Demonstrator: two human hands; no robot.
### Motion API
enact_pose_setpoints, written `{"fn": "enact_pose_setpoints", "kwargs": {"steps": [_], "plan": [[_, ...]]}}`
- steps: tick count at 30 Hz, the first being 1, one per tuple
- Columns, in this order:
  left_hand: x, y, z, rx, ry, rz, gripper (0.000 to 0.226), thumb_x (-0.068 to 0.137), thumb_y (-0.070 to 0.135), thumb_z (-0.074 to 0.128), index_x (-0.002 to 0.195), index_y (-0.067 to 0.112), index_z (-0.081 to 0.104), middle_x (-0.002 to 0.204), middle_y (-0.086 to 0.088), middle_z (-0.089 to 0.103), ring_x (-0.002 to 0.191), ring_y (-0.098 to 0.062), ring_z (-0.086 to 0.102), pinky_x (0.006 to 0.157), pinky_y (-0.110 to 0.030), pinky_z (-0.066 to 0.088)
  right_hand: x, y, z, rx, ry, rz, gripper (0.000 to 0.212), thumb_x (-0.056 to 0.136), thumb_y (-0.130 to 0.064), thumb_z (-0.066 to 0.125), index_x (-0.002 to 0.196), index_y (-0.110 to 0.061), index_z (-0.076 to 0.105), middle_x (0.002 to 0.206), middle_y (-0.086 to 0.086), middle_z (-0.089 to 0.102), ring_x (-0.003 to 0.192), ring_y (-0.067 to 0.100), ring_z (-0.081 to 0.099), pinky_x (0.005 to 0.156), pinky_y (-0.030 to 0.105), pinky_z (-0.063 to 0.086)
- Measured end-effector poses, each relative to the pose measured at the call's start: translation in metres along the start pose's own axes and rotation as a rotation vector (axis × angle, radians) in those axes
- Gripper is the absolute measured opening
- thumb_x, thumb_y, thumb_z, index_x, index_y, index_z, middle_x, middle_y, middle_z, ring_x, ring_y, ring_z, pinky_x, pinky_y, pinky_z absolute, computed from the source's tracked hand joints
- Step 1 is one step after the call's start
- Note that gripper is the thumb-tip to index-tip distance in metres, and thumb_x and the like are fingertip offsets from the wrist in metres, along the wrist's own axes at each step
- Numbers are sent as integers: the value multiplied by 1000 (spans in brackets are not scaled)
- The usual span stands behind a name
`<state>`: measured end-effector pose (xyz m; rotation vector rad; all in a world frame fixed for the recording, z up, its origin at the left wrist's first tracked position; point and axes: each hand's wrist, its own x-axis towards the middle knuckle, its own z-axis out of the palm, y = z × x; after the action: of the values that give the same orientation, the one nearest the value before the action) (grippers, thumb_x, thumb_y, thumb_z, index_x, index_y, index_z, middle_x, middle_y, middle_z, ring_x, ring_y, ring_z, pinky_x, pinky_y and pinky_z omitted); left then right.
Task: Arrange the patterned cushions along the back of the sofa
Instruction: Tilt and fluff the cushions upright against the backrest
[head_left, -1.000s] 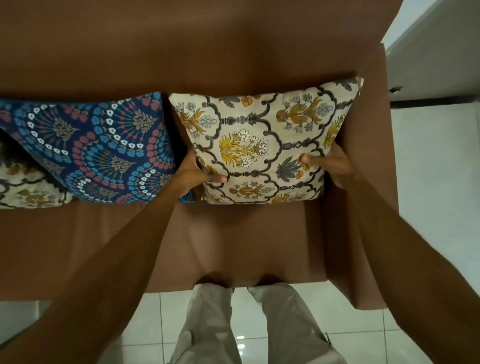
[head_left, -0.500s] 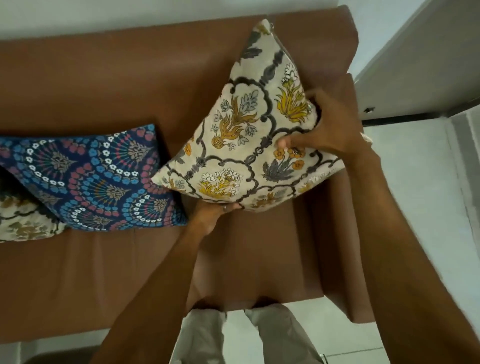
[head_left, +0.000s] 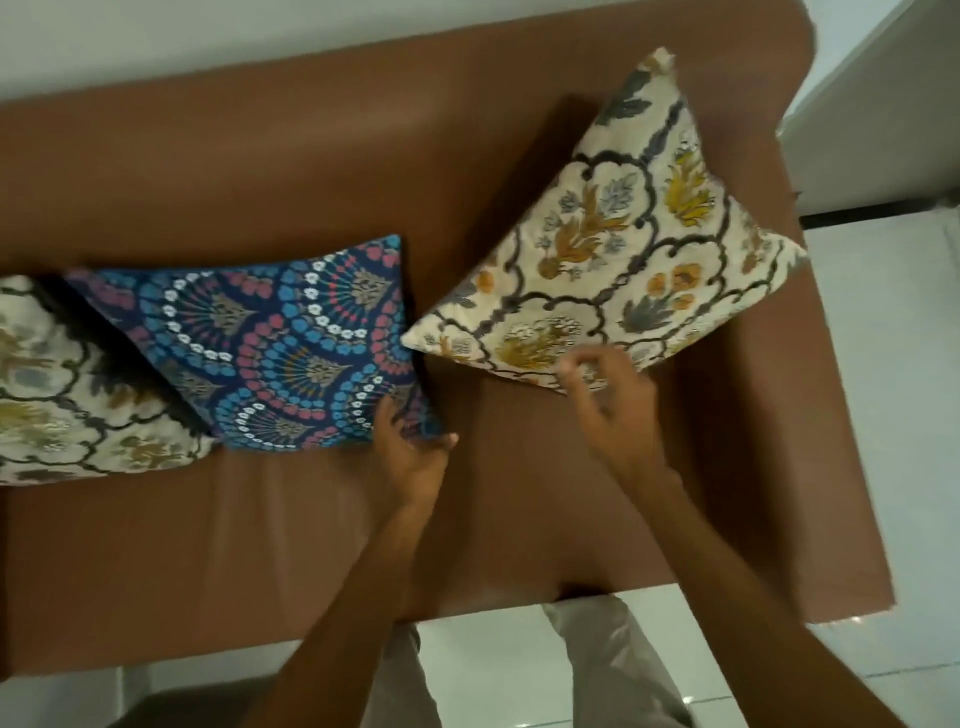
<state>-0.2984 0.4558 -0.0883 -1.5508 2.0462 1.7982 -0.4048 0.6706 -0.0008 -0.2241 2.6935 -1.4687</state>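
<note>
Location: a brown leather-look sofa (head_left: 270, 545) set against a pale wall, on glossy white floor tiles (head_left: 883, 467), viewed from above by a person standing at the seat front; light trouser legs show at the lower edge.

Three patterned cushions are present. A cream floral cushion (head_left: 618, 249) stands on one corner, diamond-wise, in the right end of the sofa, leaning on the backrest and touching the armrest (head_left: 810, 415). A blue fan-patterned cushion (head_left: 291, 343) lies tilted against the backrest at centre, apart from the first by a strip of bare seat. A second cream cushion (head_left: 67, 384) sits at the left edge, partly tucked under the blue one.

Hands: the left hand (head_left: 415, 447) has its fingers on the lower right corner of the blue cushion, thumb spread, in a loose pinch rather than a firm grip. The right hand (head_left: 608, 395) is at the lower edge of the cream floral cushion with fingers curled; motion blur prevents saying whether it grips the fabric or only touches it.

Handling assessment: the cushions appear light, soft and well filled, with woven covers offering good friction. They should yield under pressure and hold no shape of their own. Corners or opposite side edges look the best holds. Breakage risk is judged nil; the corner-standing cushion may topple.

Markings: no brand, label or legible writing found.
</note>
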Motion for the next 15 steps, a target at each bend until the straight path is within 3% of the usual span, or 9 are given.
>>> {"fn": "enact_pose_setpoints", "kwargs": {"steps": [1, 2, 4, 6, 8, 10, 11, 13, 15], "plan": [[3, -7, -36, 120, 57, 96, 93, 71, 19, 89, 152, 22, 42, 145, -1, 58, 131, -21, 60, 112, -48, 54, -15, -4, 31, 22, -210, 121, 29, 99, -40, 74, 119, -20, 71, 119, -2, 74, 107, 16, 71, 92, 49, 61], [9, -10, -68, 229, 121, 164, 92, 69, 35, 84, 150, 26, 43, 141, 2, 59, 128, -20, 61, 112, -49, 53, -24, -11, 63, 57, -404, 242, 43, 94, -36, 81, 133, -24, 66, 134, -4, 69, 122, 13, 65, 106, 49, 58], [33, -10, -125, 276, 268, 238, 106, 66, 47, 86, 156, 22, 36, 152, -10, 50, 140, -32, 52, 119, -51, 45, -26, -23, 121, 182, -589, 396, 95, 84, -21, 91, 162, -20, 37, 161, -4, 46, 145, 9, 43, 119, 40, 46], [73, 3, -171, 280, 275, 222, 134, 62, 36, 100, 165, 13, 18, 167, -19, 30, 155, -37, 32, 123, -51, 35, -13, -33, 173, 361, -583, 485, 116, 77, -4, 94, 167, -15, 21, 165, -3, 41, 146, 12, 45, 115, 39, 50], [125, 27, -211, 311, 112, 228, 153, 52, 30, 105, 166, 13, 5, 171, -13, 21, 159, -29, 24, 128, -49, 30, 3, -42, 210, 420, -507, 490, 99, 76, -1, 94, 156, -22, 40, 152, -10, 60, 132, 7, 63, 110, 42, 59], [161, 51, -239, 283, -89, 196, 154, 48, 26, 105, 165, 23, 5, 169, -5, 26, 156, -23, 30, 127, -53, 35, 8, -53, 232, 402, -444, 424, 77, 79, -5, 93, 139, -34, 54, 129, -25, 71, 114, -9, 70, 101, 33, 64], [171, 59, -247, 267, -164, 136, 150, 50, 24, 105, 163, 30, 7, 166, -1, 31, 153, -24, 34, 123, -57, 41, 6, -62, 238, 381, -392, 409, 76, 80, -6, 93, 140, -32, 54, 132, -23, 71, 115, -9, 69, 100, 29, 64], [173, 65, -251, 219, -231, 81, 145, 52, 19, 105, 162, 37, 12, 160, 7, 38, 149, -22, 40, 120, -56, 45, -5, -86, 236, 397, -283, 428, 91, 77, -10, 96, 153, -21, 47, 144, -10, 64, 123, 0, 66, 105, 28, 62], [161, 57, -253, 127, -260, 66, 142, 50, 18, 105, 161, 37, 19, 157, 12, 41, 147, -18, 42, 119, -51, 46, -17, -112, 222, 395, -221, 434, 107, 69, -20, 101, 157, -21, 41, 147, -10, 61, 129, 3, 64, 109, 33, 60]]}}
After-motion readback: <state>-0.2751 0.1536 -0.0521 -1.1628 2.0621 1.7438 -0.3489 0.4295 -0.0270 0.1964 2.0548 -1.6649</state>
